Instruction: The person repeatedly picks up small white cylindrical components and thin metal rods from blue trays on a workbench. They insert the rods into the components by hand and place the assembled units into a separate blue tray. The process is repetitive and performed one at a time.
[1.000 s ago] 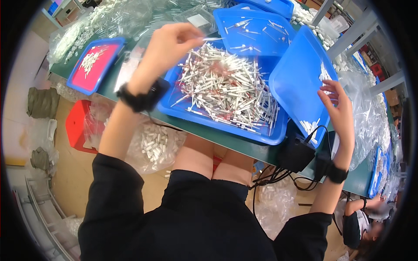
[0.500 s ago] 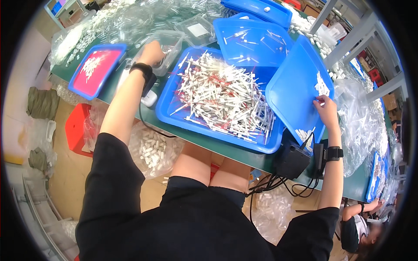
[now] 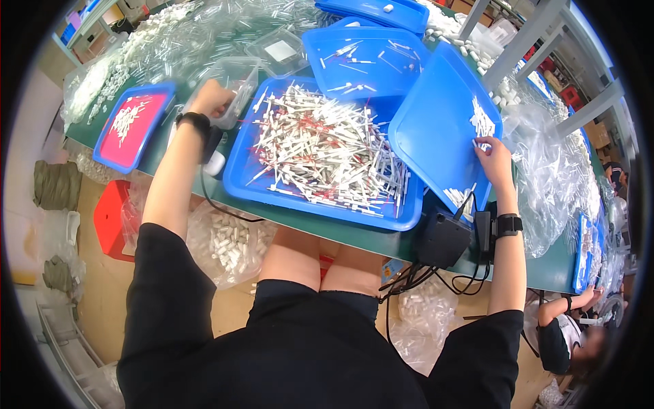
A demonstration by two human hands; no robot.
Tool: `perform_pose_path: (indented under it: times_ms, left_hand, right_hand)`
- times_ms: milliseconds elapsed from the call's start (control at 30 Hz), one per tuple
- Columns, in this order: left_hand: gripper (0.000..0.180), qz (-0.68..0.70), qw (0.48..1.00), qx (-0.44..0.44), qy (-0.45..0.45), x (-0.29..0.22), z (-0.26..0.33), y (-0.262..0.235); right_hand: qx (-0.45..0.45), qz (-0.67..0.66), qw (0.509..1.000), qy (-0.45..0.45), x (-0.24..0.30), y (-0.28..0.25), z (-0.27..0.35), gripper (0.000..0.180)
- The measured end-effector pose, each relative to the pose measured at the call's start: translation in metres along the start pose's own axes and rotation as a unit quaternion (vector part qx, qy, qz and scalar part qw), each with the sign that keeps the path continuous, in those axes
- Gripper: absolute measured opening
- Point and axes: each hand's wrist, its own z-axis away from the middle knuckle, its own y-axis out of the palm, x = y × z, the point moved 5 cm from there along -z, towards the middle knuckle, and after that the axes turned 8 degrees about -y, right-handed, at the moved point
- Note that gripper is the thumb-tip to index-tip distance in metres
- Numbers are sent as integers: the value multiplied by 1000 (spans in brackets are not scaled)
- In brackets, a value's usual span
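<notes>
My left hand is closed at the near side of a clear plastic box; its fingers curl, and what they hold, if anything, is hidden. My right hand pinches a small white piece over a tilted blue tray. Just beyond those fingertips lies a pile of short white sticks, with more white sticks at the tray's near corner. Between my arms, a large blue tray holds a heap of thin white sticks, some with red parts.
A pink-lined blue tray with white pieces sits at left. Behind are another blue tray and heaped clear tubes. A black box with cables is at the near edge. Another person works at far right.
The whole view has shifted, so the table and trays sit farther left in it. Both hands stay at the same places, the left by the clear box, the right at the tilted tray.
</notes>
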Motion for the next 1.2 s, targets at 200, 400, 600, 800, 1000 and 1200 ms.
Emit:
perform_pose_path:
  times_ms: [200, 400, 600, 800, 1000, 1200]
  left_hand:
    - [33, -57, 998, -29, 17, -7, -4, 6]
    - [26, -84, 995, -55, 26, -4, -10, 9]
    - [26, 13, 1000, -19, 16, -6, 7, -6]
    - [34, 145, 968, -118, 166, -35, 50, -50]
    - [19, 486, 787, 183, 333, -101, 210, -20]
    - [15, 572, 672, 288, 372, -124, 300, 35]
  right_hand:
    - [8, -12, 999, 39, 2, -6, 10, 14]
    - [-8, -111, 992, -56, 19, -26, 16, 12]
    - [-45, -189, 979, -58, 60, -82, 48, 12]
    - [-54, -257, 962, -69, 110, -105, 76, 11]
    - [-35, -377, 921, -88, 200, -108, 101, 17]
    - [24, -459, 878, -136, 254, -85, 107, 14]
